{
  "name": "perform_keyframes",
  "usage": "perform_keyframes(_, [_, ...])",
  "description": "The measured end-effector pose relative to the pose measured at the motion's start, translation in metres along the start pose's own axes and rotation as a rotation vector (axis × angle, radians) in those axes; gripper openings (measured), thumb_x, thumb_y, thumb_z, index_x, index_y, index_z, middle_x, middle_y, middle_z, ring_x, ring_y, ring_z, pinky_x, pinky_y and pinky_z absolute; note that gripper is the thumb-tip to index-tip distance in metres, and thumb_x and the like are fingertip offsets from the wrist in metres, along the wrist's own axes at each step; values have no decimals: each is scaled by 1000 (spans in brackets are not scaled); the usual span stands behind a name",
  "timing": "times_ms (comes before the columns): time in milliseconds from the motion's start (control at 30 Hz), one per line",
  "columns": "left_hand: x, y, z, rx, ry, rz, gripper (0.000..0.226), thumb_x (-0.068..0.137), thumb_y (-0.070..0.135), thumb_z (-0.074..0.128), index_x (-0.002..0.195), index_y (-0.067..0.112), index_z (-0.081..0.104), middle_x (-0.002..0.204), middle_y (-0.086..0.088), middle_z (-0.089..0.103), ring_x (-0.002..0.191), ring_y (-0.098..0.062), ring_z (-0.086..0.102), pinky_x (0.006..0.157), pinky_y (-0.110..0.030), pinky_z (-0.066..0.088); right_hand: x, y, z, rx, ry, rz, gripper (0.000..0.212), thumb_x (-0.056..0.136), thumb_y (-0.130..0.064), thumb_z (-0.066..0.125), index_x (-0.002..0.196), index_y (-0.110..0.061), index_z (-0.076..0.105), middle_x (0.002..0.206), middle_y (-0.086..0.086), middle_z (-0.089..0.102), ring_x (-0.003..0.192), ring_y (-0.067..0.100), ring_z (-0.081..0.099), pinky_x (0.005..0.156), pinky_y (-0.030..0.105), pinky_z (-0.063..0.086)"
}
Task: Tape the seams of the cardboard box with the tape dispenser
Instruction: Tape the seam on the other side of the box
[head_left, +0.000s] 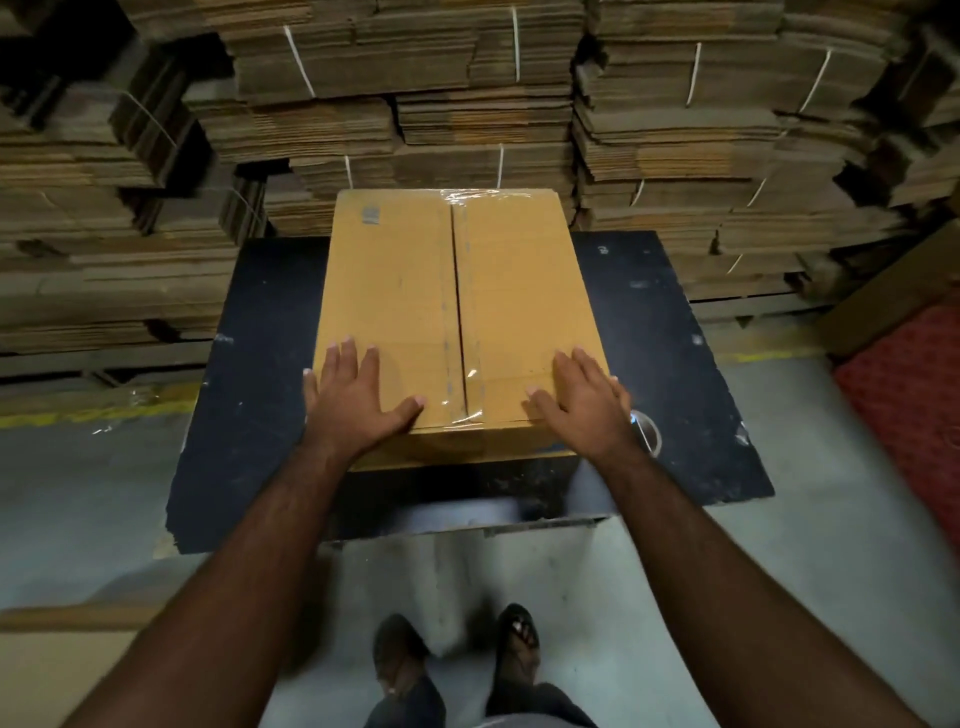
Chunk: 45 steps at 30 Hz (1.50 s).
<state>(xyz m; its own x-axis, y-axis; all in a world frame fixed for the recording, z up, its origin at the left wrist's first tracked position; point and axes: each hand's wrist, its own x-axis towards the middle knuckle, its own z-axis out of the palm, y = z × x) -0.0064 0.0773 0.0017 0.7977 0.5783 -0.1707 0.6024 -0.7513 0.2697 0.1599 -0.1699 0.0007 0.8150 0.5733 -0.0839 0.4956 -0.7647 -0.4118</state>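
A closed brown cardboard box (457, 291) stands on a dark blue table (665, 374). Its two top flaps meet in a centre seam covered by clear tape, which shines at the far edge and at the near edge. My left hand (358, 400) lies flat with spread fingers on the near left of the box top. On the near right corner my right hand (582, 400) rests flat the same way. Neither hand holds anything. A clear tape roll (649, 431) peeks out on the table just right of my right wrist, mostly hidden by it. No dispenser body is visible.
Tied bundles of flattened cardboard (467, 104) are stacked high behind and to both sides of the table. A red patterned mat (914, 395) lies at the right. Grey floor with a yellow line (78, 415) runs at the left. My feet (457, 654) stand at the table's near edge.
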Motion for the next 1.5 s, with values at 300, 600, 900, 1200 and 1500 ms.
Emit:
perform_keyframes(300, [-34, 123, 54, 8, 35, 294, 70, 92, 64, 39, 151, 28, 29, 163, -4, 17, 148, -21, 17, 119, -55, 6, -16, 82, -1, 376, 289, 283, 13, 93, -8, 48, 105, -10, 51, 101, 11, 59, 93, 30, 56, 75, 30, 37])
perform_keyframes(600, [-34, 132, 61, 101, 110, 258, 64, 95, 59, 42, 151, 31, 31, 161, -2, 24, 145, -21, 27, 118, -56, 15, -16, 116, 38, 220, 40, 284, 46, 79, -17, 75, 114, -12, 46, 118, 10, 56, 112, 29, 52, 87, 39, 49])
perform_keyframes(900, [-30, 146, 26, -137, 5, 174, 69, 85, 47, 67, 146, 27, 40, 155, 2, 36, 141, -20, 33, 118, -53, 18, -8, 139, -4, 570, -44, 436, 64, 82, -2, 62, 132, -28, 32, 117, 10, 60, 97, 32, 63, 78, 38, 55])
perform_keyframes(1200, [-36, 215, -32, -783, 38, 129, 26, 93, 37, 63, 110, 19, 70, 109, 4, 70, 100, -12, 64, 88, -31, 50, -23, 95, -153, 1009, 215, 184, 45, 65, -23, 58, 108, -36, 52, 115, 5, 64, 94, 22, 63, 73, 36, 52])
perform_keyframes(1500, [-55, 188, -83, -1430, -31, -217, 51, 100, 52, 41, 96, 8, 66, 100, -9, 74, 97, -22, 68, 85, -39, 53, -50, -25, -130, 535, 19, -250, 63, 67, -46, 84, 118, -39, 47, 91, -16, 58, 78, -2, 58, 59, 15, 45])
